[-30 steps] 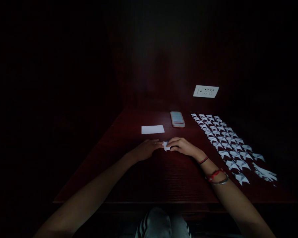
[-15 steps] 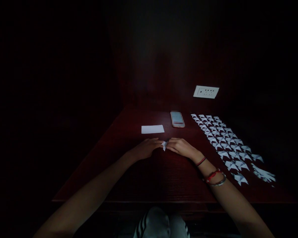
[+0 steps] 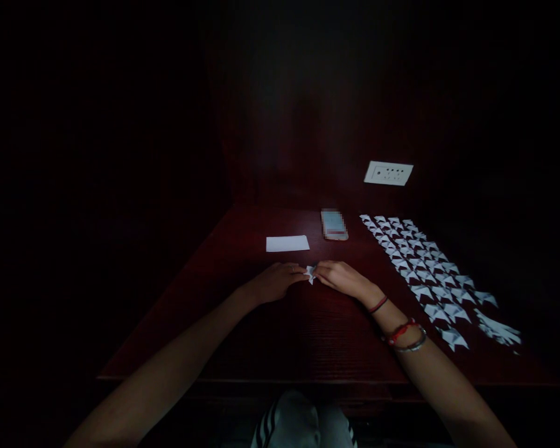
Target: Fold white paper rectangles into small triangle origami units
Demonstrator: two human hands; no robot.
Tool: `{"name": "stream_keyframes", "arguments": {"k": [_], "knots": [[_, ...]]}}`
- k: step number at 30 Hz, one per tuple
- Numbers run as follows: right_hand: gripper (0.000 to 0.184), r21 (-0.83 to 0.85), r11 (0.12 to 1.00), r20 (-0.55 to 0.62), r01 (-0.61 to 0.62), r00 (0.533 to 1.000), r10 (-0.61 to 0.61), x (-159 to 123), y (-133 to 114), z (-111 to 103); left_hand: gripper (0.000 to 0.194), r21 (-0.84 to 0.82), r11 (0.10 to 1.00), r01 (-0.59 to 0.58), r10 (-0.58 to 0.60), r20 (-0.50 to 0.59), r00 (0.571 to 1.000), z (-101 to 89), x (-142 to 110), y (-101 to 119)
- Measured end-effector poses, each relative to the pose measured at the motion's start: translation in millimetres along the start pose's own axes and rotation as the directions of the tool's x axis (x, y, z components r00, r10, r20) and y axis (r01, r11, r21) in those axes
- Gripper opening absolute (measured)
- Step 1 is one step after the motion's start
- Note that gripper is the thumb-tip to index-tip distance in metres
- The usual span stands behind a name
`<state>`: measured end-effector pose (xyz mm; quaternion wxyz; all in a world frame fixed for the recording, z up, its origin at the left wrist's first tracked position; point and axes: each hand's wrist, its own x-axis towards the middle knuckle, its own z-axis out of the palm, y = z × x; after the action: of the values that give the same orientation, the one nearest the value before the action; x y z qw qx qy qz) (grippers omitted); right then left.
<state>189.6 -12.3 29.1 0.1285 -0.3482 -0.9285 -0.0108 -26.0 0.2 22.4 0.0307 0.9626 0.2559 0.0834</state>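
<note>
My left hand [image 3: 274, 281] and my right hand [image 3: 340, 277] meet at the middle of a dark red wooden table [image 3: 308, 336]. Both pinch a small folded white paper piece [image 3: 310, 272] between their fingertips, just above the tabletop. Most of the piece is hidden by the fingers. My right wrist wears red thread bands and a metal bangle [image 3: 404, 333]. A flat white paper slip [image 3: 287, 243] lies just beyond my left hand.
A phone [image 3: 334, 224] lies behind the hands. Several small folded white paper pieces [image 3: 424, 274] lie in rows along the table's right side, with a small pile [image 3: 497, 328] at the near end. A white wall socket plate [image 3: 388, 173] sits on the dark back panel.
The paper piece shows less between my fingers than a second ago, as the fingertips have closed further over it. Both hands stay at the same spot.
</note>
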Motion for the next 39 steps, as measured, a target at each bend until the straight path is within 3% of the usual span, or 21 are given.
{"name": "stream_keyframes", "arguments": {"k": [10, 15, 26, 35, 39], "knots": [[0.023, 0.247, 0.968, -0.067, -0.041, 0.996, 0.059, 4.0, 8.2, 6.9, 0.054, 0.038, 0.999, 0.003, -0.003, 0.003, 1.0, 3.1, 0.6, 0.2], [0.022, 0.209, 0.977, -0.057, -0.052, 0.996, 0.065, 10.9, 12.0, 13.7, 0.044, 0.059, 0.998, 0.018, -0.016, -0.026, 1.0, 0.4, 1.1, 7.0], [0.022, 0.126, 0.99, -0.022, -0.06, 0.998, 0.064, 15.7, 8.1, 13.1, 0.048, 0.092, 0.995, 0.047, -0.046, -0.006, 0.999, 4.0, -2.2, 13.5], [0.017, 0.296, 0.951, -0.132, -0.086, 0.983, 0.13, 9.0, 6.2, 8.4, 0.049, 0.098, 0.992, 0.086, -0.087, 0.013, 0.996, 5.5, -2.0, 16.4], [0.02, 0.278, 0.96, -0.138, -0.01, 0.989, 0.05, -2.5, 5.4, -1.9, 0.055, 0.071, 0.993, 0.093, -0.095, 0.031, 0.995, 5.9, -3.9, 9.2]]}}
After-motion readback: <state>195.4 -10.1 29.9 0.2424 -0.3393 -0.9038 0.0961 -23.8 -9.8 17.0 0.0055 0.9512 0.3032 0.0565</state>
